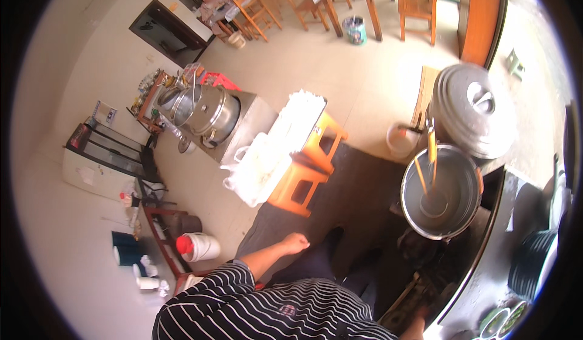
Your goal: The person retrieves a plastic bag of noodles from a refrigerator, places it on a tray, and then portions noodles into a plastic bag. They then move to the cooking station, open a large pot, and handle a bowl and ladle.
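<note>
My left hand (296, 243) hangs in front of my striped shirt, its fingers curled in with nothing seen in them. Low at the right, my right hand (422, 313) reaches into shadow beside the metal counter (489, 230); its fingers are too dark to make out. Ahead of that side is a large metal pot (406, 212) of cloudy liquid. A strainer with a yellow-orange handle (432, 146) stands in it, beside a pair of long chopsticks (421, 176). Left of the pot, orange plastic stools (291, 187) carry a tray of overexposed white stuff (296, 112) and a white plastic bag (255, 169).
A big lidded aluminium pot (455, 98) stands behind the open one, near a pale bucket (401, 140). Dark stacked plates (528, 265) and bowls of greens (496, 321) sit on the counter. Leftward are a steel cooker (212, 116) and a white bucket (205, 247). A person (212, 7) sits far off.
</note>
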`<move>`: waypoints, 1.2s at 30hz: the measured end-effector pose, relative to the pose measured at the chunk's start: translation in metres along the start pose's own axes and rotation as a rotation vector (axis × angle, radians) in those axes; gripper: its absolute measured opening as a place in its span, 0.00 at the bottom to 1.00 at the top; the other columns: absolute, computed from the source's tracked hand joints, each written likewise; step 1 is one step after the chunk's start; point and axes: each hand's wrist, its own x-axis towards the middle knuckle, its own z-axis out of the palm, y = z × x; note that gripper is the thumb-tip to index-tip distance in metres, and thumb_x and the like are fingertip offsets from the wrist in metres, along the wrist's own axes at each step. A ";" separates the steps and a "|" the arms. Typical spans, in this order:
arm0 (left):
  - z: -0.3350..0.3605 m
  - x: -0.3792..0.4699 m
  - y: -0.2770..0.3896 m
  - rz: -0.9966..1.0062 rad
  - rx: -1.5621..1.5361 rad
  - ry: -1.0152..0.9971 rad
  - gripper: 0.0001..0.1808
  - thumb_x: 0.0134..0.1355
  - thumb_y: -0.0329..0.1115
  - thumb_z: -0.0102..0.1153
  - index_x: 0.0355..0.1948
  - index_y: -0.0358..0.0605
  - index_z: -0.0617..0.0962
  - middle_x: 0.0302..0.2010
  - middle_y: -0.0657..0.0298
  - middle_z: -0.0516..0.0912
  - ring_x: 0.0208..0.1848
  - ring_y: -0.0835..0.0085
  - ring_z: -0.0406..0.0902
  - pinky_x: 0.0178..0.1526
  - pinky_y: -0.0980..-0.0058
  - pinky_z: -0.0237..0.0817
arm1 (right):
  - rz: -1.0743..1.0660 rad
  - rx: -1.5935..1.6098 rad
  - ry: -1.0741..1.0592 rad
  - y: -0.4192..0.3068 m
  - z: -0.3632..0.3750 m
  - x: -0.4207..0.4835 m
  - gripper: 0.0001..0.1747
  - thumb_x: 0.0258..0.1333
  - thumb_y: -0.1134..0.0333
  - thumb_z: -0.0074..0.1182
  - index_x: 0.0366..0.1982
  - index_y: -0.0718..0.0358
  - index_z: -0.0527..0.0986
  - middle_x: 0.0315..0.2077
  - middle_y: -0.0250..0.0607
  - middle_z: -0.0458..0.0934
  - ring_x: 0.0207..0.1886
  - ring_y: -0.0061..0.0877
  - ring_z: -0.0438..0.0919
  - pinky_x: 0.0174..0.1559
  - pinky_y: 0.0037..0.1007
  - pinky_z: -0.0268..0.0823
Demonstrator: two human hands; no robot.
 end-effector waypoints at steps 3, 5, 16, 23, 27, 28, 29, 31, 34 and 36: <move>-0.004 -0.006 -0.005 0.059 0.017 0.031 0.18 0.63 0.50 0.64 0.31 0.44 0.87 0.30 0.53 0.87 0.35 0.61 0.85 0.42 0.61 0.73 | 0.002 0.014 -0.046 -0.032 -0.011 -0.006 0.19 0.69 0.62 0.46 0.46 0.69 0.81 0.43 0.56 0.84 0.47 0.44 0.84 0.48 0.41 0.75; -0.006 -0.008 -0.009 0.016 -0.044 0.036 0.19 0.64 0.49 0.63 0.27 0.44 0.85 0.21 0.62 0.83 0.22 0.71 0.78 0.34 0.66 0.71 | -0.005 0.023 -0.087 -0.057 -0.018 -0.011 0.19 0.69 0.62 0.46 0.46 0.69 0.81 0.42 0.56 0.84 0.47 0.44 0.84 0.48 0.41 0.75; 0.004 0.020 -0.072 -0.165 -0.273 0.022 0.14 0.64 0.46 0.65 0.31 0.46 0.85 0.21 0.65 0.82 0.18 0.74 0.74 0.24 0.72 0.67 | -0.128 0.122 -0.386 -0.174 -0.030 -0.040 0.18 0.67 0.61 0.49 0.46 0.68 0.81 0.42 0.56 0.84 0.46 0.44 0.84 0.47 0.40 0.75; 0.024 0.026 -0.117 0.084 0.229 0.002 0.15 0.64 0.45 0.64 0.29 0.44 0.87 0.22 0.63 0.83 0.22 0.72 0.79 0.27 0.73 0.71 | -0.189 0.120 -0.567 -0.242 -0.031 -0.038 0.18 0.66 0.61 0.50 0.45 0.67 0.82 0.41 0.55 0.84 0.46 0.44 0.84 0.47 0.40 0.75; 0.052 0.031 -0.138 -0.193 -0.340 0.005 0.15 0.63 0.39 0.62 0.23 0.42 0.83 0.19 0.60 0.80 0.21 0.71 0.77 0.22 0.67 0.67 | -0.215 0.109 -0.642 -0.259 -0.033 -0.033 0.18 0.66 0.61 0.51 0.45 0.67 0.82 0.41 0.55 0.84 0.46 0.43 0.84 0.47 0.40 0.75; 0.059 0.032 -0.145 -0.194 -0.422 -0.002 0.14 0.63 0.38 0.61 0.23 0.42 0.83 0.19 0.60 0.79 0.20 0.70 0.76 0.21 0.66 0.66 | -0.222 0.111 -0.662 -0.260 -0.034 -0.032 0.18 0.65 0.61 0.51 0.45 0.67 0.82 0.41 0.55 0.85 0.46 0.43 0.84 0.47 0.40 0.75; 0.065 0.031 -0.153 -0.200 -0.502 -0.010 0.14 0.63 0.37 0.60 0.23 0.42 0.82 0.19 0.60 0.78 0.20 0.70 0.75 0.20 0.65 0.64 | -0.229 0.108 -0.680 -0.260 -0.034 -0.032 0.18 0.65 0.61 0.51 0.45 0.67 0.82 0.41 0.55 0.85 0.46 0.43 0.84 0.47 0.40 0.75; 0.073 0.027 -0.169 -0.197 -0.649 -0.006 0.12 0.63 0.35 0.57 0.23 0.43 0.82 0.19 0.59 0.77 0.19 0.69 0.73 0.19 0.64 0.63 | -0.244 0.109 -0.716 -0.258 -0.034 -0.033 0.18 0.65 0.61 0.51 0.45 0.67 0.82 0.40 0.55 0.85 0.46 0.43 0.84 0.46 0.40 0.75; 0.074 0.023 -0.186 -0.248 -0.644 0.005 0.10 0.64 0.36 0.56 0.27 0.45 0.82 0.23 0.59 0.78 0.23 0.67 0.74 0.22 0.60 0.65 | -0.258 0.110 -0.770 -0.257 -0.031 -0.040 0.18 0.65 0.61 0.52 0.45 0.66 0.82 0.40 0.55 0.85 0.46 0.43 0.85 0.46 0.39 0.76; 0.074 0.027 -0.194 -0.272 -0.636 0.005 0.09 0.64 0.37 0.56 0.30 0.47 0.83 0.25 0.60 0.78 0.25 0.66 0.75 0.24 0.57 0.67 | -0.263 0.108 -0.784 -0.256 -0.031 -0.042 0.18 0.64 0.60 0.52 0.45 0.66 0.82 0.40 0.55 0.85 0.46 0.43 0.85 0.46 0.39 0.76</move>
